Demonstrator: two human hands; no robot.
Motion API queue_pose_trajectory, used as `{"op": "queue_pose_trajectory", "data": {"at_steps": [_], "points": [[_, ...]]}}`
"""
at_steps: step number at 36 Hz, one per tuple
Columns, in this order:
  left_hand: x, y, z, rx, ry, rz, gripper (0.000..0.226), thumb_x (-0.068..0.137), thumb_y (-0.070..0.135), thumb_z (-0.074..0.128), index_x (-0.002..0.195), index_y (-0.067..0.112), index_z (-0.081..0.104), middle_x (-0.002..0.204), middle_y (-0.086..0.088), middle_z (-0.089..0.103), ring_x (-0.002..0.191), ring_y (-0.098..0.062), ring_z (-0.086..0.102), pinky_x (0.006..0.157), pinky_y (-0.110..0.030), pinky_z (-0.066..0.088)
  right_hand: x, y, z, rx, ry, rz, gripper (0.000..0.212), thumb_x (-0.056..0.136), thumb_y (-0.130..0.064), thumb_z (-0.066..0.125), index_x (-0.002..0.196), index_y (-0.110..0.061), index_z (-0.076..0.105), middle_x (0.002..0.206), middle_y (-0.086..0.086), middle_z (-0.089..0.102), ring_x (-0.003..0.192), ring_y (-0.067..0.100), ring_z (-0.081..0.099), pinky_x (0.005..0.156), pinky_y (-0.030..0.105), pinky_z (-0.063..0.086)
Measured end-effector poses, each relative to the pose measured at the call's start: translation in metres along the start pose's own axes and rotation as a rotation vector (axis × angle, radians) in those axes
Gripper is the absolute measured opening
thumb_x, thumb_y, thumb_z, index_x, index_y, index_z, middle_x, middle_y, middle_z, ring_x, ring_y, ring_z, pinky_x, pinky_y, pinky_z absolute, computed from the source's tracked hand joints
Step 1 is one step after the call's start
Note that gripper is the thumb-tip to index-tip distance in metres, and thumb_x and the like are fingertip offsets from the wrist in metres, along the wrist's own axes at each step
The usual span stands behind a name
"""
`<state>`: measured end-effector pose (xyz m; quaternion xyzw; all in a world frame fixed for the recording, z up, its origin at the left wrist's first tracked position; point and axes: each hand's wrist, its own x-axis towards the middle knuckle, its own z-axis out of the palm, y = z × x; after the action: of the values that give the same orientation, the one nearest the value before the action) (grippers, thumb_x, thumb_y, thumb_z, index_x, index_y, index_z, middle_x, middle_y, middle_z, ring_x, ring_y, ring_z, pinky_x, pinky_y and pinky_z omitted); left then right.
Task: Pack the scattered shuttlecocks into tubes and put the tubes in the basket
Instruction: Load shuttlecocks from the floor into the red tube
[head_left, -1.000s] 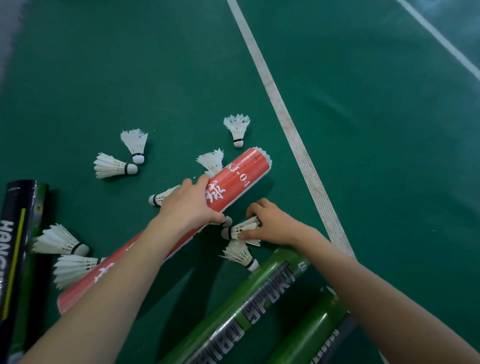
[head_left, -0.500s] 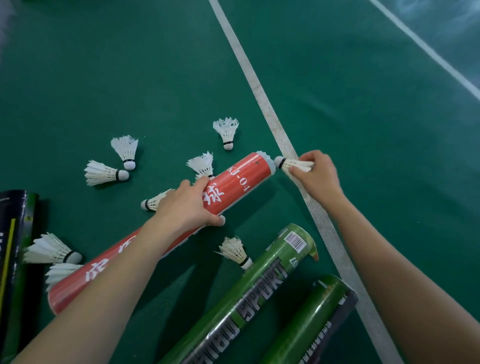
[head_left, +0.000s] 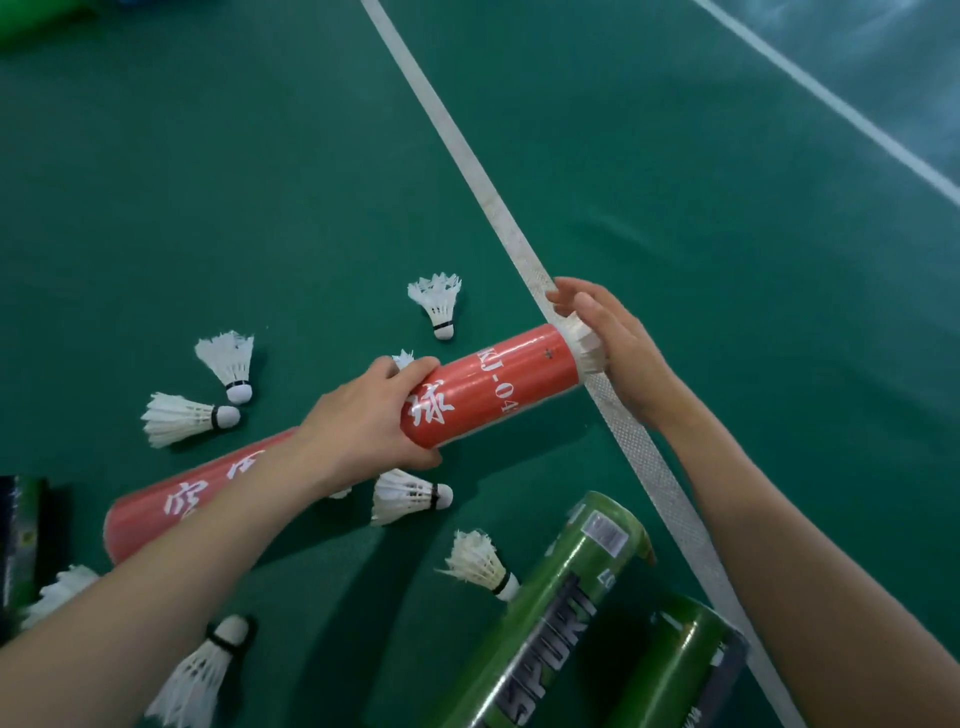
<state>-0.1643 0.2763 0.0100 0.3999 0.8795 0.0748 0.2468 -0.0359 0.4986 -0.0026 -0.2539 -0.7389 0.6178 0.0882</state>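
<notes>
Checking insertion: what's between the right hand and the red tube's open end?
Head view: a shuttlecock, its feather skirt sticking out of the red tube; the right hand presses flat on it.

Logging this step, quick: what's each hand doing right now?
Left hand: grips the red tube.
Right hand: open, pressing a shuttlecock at the tube's mouth.

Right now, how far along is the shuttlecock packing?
Done: nothing finished shows; no basket is in view. In hand: the left hand grips the red tube while the right hand presses a shuttlecock into its mouth. Left: several loose shuttlecocks and two green tubes lie on the floor.
</notes>
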Motion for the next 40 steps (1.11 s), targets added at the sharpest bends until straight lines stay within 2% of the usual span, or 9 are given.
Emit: {"op": "queue_pose_trajectory", "data": {"at_steps": [4, 12, 14, 16, 18, 22, 26, 34, 40], "points": [[0.014, -0.006, -0.011, -0.013, 0.022, 0.035, 0.091, 0.062, 0.057, 0.074, 0.137, 0.044, 0.025, 0.108, 0.011, 0.042, 0.093, -0.012, 0.054, 0.076, -0.032, 0.05, 0.008, -0.011, 0.016, 0.075, 0.183, 0.054, 0.043, 0.1, -0.049, 0.033, 0.13, -0.028, 0.055, 0.126, -0.015, 0.057, 0.118, 0.007, 0.054, 0.105, 0.041, 0.043], [0.009, -0.033, -0.028, -0.021, 0.045, 0.122, 0.089, 0.064, 0.056, 0.076, 0.137, 0.043, 0.025, 0.109, 0.011, 0.043, 0.09, -0.01, 0.055, 0.079, -0.031, 0.053, 0.002, -0.035, 0.048, 0.04, 0.217, 0.074, 0.05, 0.099, -0.053, 0.026, 0.138, -0.031, 0.047, 0.133, -0.009, 0.052, 0.124, 0.012, 0.049, 0.11, 0.043, 0.036], [0.002, -0.042, -0.032, -0.02, 0.048, 0.142, 0.089, 0.066, 0.055, 0.076, 0.138, 0.043, 0.025, 0.11, 0.011, 0.042, 0.091, -0.01, 0.055, 0.079, -0.031, 0.052, -0.002, -0.042, 0.063, 0.048, 0.204, 0.052, 0.048, 0.099, -0.053, 0.026, 0.137, -0.033, 0.047, 0.118, -0.016, 0.055, 0.11, 0.002, 0.054, 0.104, 0.03, 0.042], [-0.006, -0.053, -0.036, -0.012, 0.05, 0.153, 0.089, 0.066, 0.056, 0.075, 0.138, 0.043, 0.024, 0.111, 0.011, 0.042, 0.092, -0.011, 0.055, 0.08, -0.032, 0.053, -0.007, -0.047, 0.084, 0.06, 0.176, 0.043, 0.044, 0.101, -0.047, 0.026, 0.136, -0.033, 0.049, 0.103, -0.017, 0.055, 0.085, -0.01, 0.058, 0.078, 0.006, 0.046], [-0.017, -0.066, -0.039, 0.004, 0.051, 0.148, 0.092, 0.065, 0.058, 0.074, 0.139, 0.042, 0.023, 0.111, 0.011, 0.042, 0.092, -0.012, 0.056, 0.08, -0.034, 0.053, -0.013, -0.051, 0.106, 0.055, 0.155, 0.04, 0.042, 0.102, -0.044, 0.027, 0.135, -0.031, 0.049, 0.098, -0.013, 0.056, 0.071, -0.016, 0.058, 0.062, 0.0, 0.042], [-0.044, -0.097, -0.042, 0.036, 0.063, 0.135, 0.093, 0.064, 0.06, 0.072, 0.14, 0.042, 0.023, 0.109, 0.011, 0.041, 0.091, -0.013, 0.054, 0.078, -0.032, 0.05, -0.024, -0.055, 0.142, 0.101, 0.137, 0.031, 0.042, 0.102, -0.043, 0.027, 0.137, -0.031, 0.046, 0.109, -0.019, 0.054, 0.079, -0.021, 0.057, 0.066, 0.0, 0.042], [-0.072, -0.133, -0.042, 0.08, 0.069, 0.116, 0.091, 0.065, 0.06, 0.072, 0.14, 0.041, 0.024, 0.109, 0.009, 0.042, 0.092, -0.014, 0.055, 0.077, -0.03, 0.049, -0.032, -0.055, 0.184, 0.121, 0.102, 0.058, 0.039, 0.1, -0.044, 0.035, 0.135, -0.033, 0.047, 0.122, -0.018, 0.054, 0.097, -0.013, 0.057, 0.081, 0.01, 0.045], [-0.114, -0.184, -0.028, 0.143, -0.023, 0.029, 0.092, 0.063, 0.064, 0.069, 0.138, 0.041, 0.023, 0.115, 0.005, 0.043, 0.097, -0.018, 0.055, 0.072, -0.03, 0.046, -0.042, -0.05, 0.252, -0.046, 0.108, 0.219, 0.041, 0.101, -0.049, 0.028, 0.128, -0.024, 0.046, 0.111, 0.0, 0.057, 0.1, 0.015, 0.057, 0.077, 0.022, 0.041], [-0.126, -0.199, -0.018, 0.093, -0.042, -0.039, 0.087, 0.066, 0.059, 0.07, 0.137, 0.036, 0.024, 0.11, 0.001, 0.044, 0.087, -0.02, 0.054, 0.072, -0.032, 0.047, -0.054, -0.036, 0.263, -0.239, 0.146, 0.253, 0.034, 0.104, -0.039, 0.029, 0.113, -0.017, 0.054, 0.102, -0.002, 0.059, 0.096, 0.012, 0.054, 0.079, 0.026, 0.036]]}}
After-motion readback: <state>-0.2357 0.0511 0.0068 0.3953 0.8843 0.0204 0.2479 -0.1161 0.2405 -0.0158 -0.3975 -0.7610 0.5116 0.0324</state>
